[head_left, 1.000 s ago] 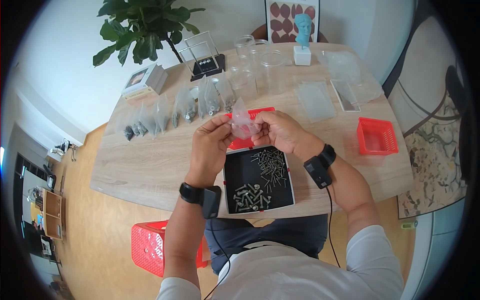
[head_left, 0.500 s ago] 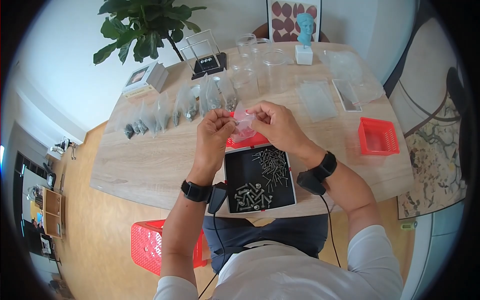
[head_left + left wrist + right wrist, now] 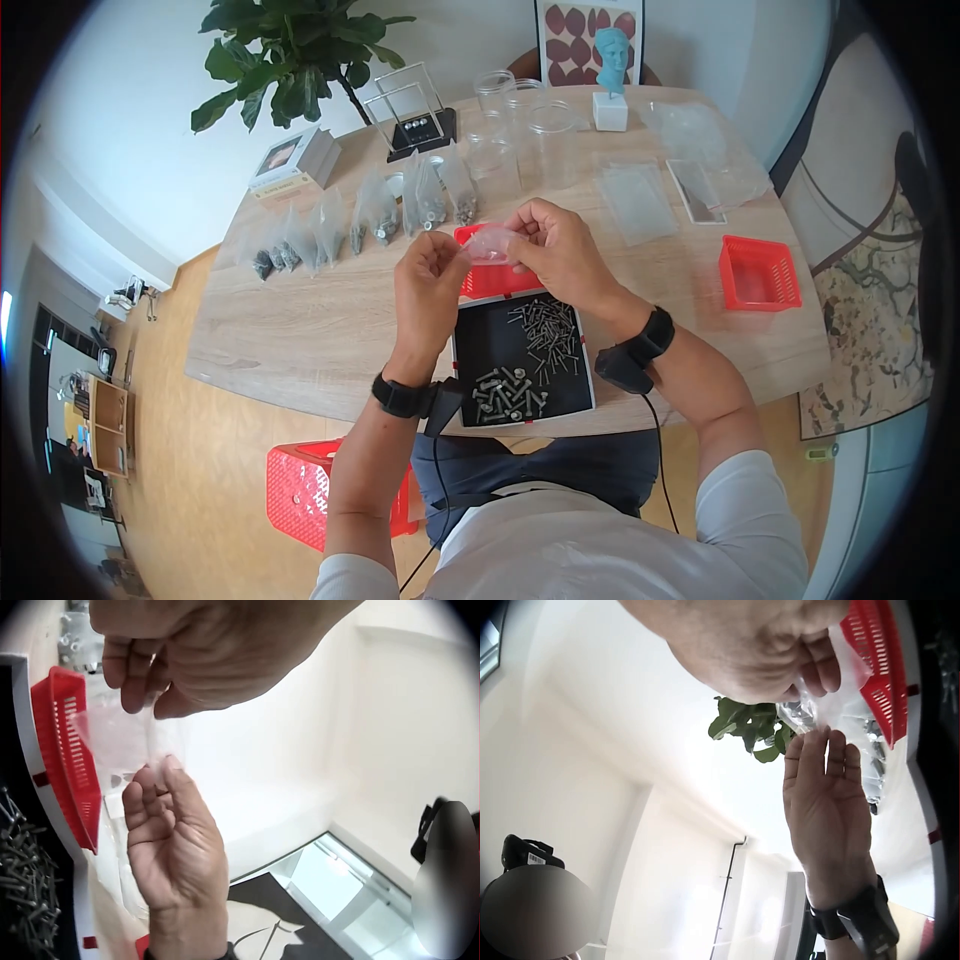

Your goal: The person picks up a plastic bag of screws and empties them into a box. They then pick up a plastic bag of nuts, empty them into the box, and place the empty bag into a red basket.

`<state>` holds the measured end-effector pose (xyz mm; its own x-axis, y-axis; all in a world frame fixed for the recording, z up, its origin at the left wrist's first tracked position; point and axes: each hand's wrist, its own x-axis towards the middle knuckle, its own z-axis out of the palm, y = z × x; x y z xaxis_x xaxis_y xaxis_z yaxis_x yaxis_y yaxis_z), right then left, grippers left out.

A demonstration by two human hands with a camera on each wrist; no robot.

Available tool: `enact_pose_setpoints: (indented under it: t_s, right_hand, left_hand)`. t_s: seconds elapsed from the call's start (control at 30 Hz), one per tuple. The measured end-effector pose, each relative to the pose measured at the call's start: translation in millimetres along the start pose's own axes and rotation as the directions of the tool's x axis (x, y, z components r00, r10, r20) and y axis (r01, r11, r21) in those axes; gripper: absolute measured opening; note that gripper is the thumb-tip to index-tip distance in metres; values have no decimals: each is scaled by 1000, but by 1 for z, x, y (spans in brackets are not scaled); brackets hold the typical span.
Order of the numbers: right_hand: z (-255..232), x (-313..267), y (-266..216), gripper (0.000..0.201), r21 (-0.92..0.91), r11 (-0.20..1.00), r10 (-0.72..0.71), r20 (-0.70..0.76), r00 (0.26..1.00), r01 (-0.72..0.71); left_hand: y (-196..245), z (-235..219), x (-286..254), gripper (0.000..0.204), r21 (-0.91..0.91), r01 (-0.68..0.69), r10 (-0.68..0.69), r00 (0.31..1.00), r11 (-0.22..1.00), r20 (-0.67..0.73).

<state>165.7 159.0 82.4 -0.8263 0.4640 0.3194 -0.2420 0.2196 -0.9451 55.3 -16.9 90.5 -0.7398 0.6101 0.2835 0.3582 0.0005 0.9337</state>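
A small clear plastic bag point(image 3: 490, 244) is stretched between both hands above a red basket point(image 3: 500, 281). My left hand point(image 3: 428, 300) pinches its left edge between thumb and fingers. Thumb and fingertips of my right hand point(image 3: 566, 262) pinch the other side. In the left wrist view the bag point(image 3: 120, 739) looks thin and see-through, with the right hand point(image 3: 178, 847) below it. Beneath the hands lies a black-lined tray point(image 3: 480, 345) with long thin screws point(image 3: 550, 330) at its right and thicker bolts point(image 3: 508, 396) near its front.
Filled bags point(image 3: 376, 212) stand in a row at the left, with clear jars point(image 3: 552, 145) behind. Flat bags point(image 3: 637, 204) lie at the right, near another red basket point(image 3: 760, 274). Books point(image 3: 296, 164), a ball cradle point(image 3: 420, 135) and a blue bust point(image 3: 611, 62) stand along the back.
The bag has gone from upright to lying more sideways between the hands. The right hand has shifted its hold, its wrist turning, and the left hand has turned slightly.
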Motion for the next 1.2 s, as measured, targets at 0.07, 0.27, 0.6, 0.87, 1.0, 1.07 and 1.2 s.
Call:
enact_pose_setpoints:
  t_s: [0.07, 0.27, 0.6, 0.87, 1.0, 1.07, 1.2]
  right_hand:
    - [-1, 0, 4, 21, -22, 998, -58, 3, 998, 59]
    - [1, 1, 27, 20, -342, 910, -214, 95, 972, 233]
    - [-5, 3, 15, 11, 603, 641, 428, 233, 873, -475]
    - [9, 1, 17, 16, 158, 980, -113, -35, 993, 117]
    - [7, -9, -7, 12, -449, 844, -310, 40, 950, 295]
    - [5, -7, -7, 10, -540, 763, -365, 95, 926, 356]
    - [-6, -4, -4, 12, -560, 608, -499, 282, 819, 563]
  left_hand:
    - [-8, 1, 4, 13, -146, 19, -22, 1000, 989, -20]
    - [-15, 4, 4, 15, -618, 166, -163, 985, 768, 61]
    - [-21, 0, -2, 12, -550, 189, -121, 980, 814, 159]
    - [10, 20, -8, 27, 392, -249, 236, 968, 886, 82]
    - [3, 26, -6, 34, 588, -326, 395, 919, 740, 12]
    - [4, 26, -8, 35, 627, -338, 424, 906, 702, 14]
    - [17, 23, -14, 35, 719, -254, 315, 948, 647, 50]
